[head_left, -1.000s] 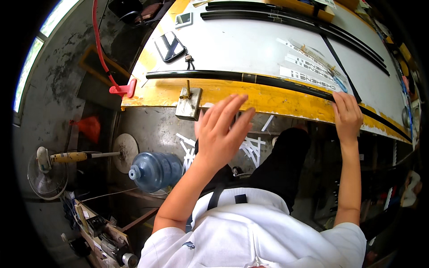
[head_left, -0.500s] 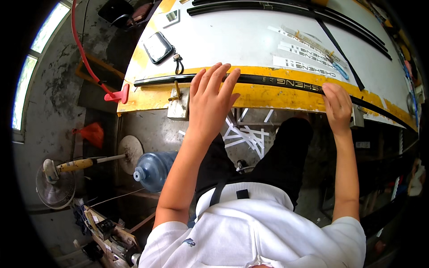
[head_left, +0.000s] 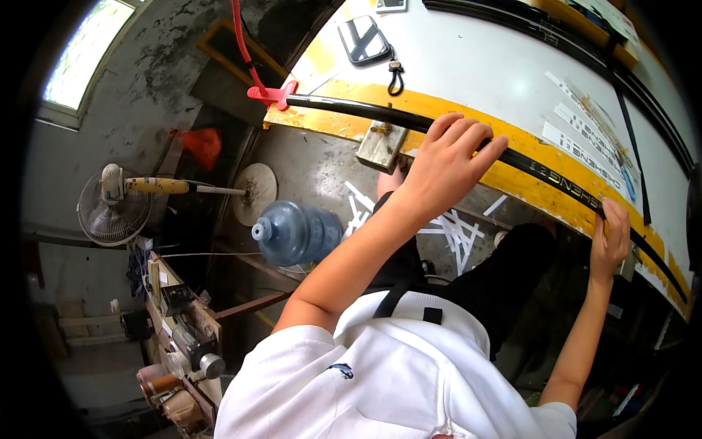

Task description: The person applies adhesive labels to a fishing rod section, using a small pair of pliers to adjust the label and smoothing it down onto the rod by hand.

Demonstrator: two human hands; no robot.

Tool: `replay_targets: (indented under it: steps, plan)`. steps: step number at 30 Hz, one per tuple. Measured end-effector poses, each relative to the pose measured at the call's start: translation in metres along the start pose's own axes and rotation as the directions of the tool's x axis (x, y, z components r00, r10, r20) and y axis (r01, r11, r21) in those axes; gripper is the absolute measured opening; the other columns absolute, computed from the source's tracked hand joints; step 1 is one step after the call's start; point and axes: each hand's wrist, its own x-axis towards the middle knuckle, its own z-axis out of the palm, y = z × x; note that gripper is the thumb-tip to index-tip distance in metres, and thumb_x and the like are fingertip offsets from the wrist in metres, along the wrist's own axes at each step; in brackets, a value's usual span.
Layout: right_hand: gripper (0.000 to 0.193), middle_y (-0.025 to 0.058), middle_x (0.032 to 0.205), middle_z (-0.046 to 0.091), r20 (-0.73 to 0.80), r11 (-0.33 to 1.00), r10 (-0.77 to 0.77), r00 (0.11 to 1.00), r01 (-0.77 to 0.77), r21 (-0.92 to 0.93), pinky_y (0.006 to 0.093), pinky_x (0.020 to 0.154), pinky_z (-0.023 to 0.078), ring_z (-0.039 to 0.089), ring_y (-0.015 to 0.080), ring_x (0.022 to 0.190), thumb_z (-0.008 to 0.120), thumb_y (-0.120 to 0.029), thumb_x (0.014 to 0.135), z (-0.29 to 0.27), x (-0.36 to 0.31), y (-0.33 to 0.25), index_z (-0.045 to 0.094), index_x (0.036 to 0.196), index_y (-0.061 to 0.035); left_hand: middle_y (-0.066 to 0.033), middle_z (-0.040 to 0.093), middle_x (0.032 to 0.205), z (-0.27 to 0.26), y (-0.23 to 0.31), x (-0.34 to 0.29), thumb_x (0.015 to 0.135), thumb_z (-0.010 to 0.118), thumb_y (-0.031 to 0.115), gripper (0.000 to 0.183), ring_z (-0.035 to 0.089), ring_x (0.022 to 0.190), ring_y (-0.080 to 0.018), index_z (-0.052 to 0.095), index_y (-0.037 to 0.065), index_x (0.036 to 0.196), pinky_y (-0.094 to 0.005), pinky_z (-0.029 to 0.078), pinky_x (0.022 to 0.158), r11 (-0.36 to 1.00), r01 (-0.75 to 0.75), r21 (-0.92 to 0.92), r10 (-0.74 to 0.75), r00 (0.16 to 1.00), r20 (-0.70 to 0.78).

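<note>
A long glossy black rod (head_left: 347,108) with gold lettering lies along the yellow front edge of the worktable. Its left end meets a red clamp-like piece (head_left: 274,95) at the table corner. My left hand (head_left: 455,155) is closed over the rod near its middle, fingers curled down around it. Farther right, my right hand (head_left: 613,238) pinches the rod just past the lettering, thumb on the near side. Under the rod, between the red piece and my left hand, a metal block (head_left: 380,146) is fixed to the table edge.
On the white tabletop (head_left: 475,66) lie a phone-like flat case (head_left: 363,40) with a cord loop and several printed white strips (head_left: 585,150). More black rods (head_left: 526,22) rest at the back. Below stand a blue water jug (head_left: 300,233) and a fan (head_left: 113,205); paper scraps (head_left: 457,238) litter the floor.
The view has turned and shifted left. The rod's left end now meets the red piece, where a gap showed before. My left fingers have gone from stretched across the rod to curled around it.
</note>
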Motion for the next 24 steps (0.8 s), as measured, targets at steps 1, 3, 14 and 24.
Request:
replay_targets:
  steps: [1, 3, 14, 24]
  plan:
    - [0.037, 0.0127, 0.105, 0.064, 0.013, 1.0, 0.007, 1.0, -0.007, 0.0, 0.0378, 0.088, 0.05, 0.062, 0.0286, 0.099, 0.067, 0.015, 0.073, 0.002, -0.002, 0.0, 0.061, 0.106, -0.0016, -0.0054, 0.061, 0.107, 0.002, -0.001, -0.002, 0.079, 0.061, 0.009, 0.037, 0.057, 0.106, -0.023, 0.061, 0.013, 0.115, -0.0378, 0.038, 0.099, 1.0, 0.007, 0.001, -0.007, 1.0, 0.011]
    - [0.037, 0.0119, 0.106, 0.063, 0.057, 0.999, 0.045, 0.997, -0.046, 0.018, 0.038, 0.092, 0.048, 0.061, 0.0277, 0.103, 0.067, 0.013, 0.073, 0.005, -0.004, -0.001, 0.061, 0.106, -0.0027, -0.005, 0.061, 0.106, 0.004, -0.006, -0.005, 0.078, 0.062, 0.009, 0.037, 0.057, 0.105, -0.0235, 0.061, 0.013, 0.115, -0.0376, 0.04, 0.097, 1.0, 0.003, -0.022, -0.002, 0.999, 0.034]
    - [0.034, 0.0074, 0.105, 0.062, 0.041, 0.995, 0.084, 0.996, -0.082, -0.052, 0.0373, 0.087, 0.047, 0.059, 0.0273, 0.102, 0.075, -0.003, 0.073, -0.006, -0.001, -0.013, 0.062, 0.104, -0.006, -0.0034, 0.062, 0.103, 0.007, -0.016, -0.01, 0.075, 0.058, 0.006, 0.035, 0.059, 0.1, -0.0232, 0.064, 0.013, 0.11, -0.0373, 0.043, 0.092, 1.0, 0.027, -0.003, -0.027, 0.999, 0.027]
    - [0.015, 0.009, 0.1, 0.062, 0.037, 0.959, 0.241, 0.97, -0.232, -0.163, 0.0369, 0.083, 0.047, 0.058, 0.0284, 0.095, 0.067, -0.005, 0.08, -0.038, 0.009, 0.012, 0.062, 0.094, -0.0036, -0.0019, 0.064, 0.108, -0.002, -0.021, -0.017, 0.078, 0.058, 0.005, 0.037, 0.058, 0.107, -0.022, 0.066, 0.013, 0.113, -0.0356, 0.04, 0.096, 0.997, 0.066, 0.037, -0.068, 0.997, 0.038]
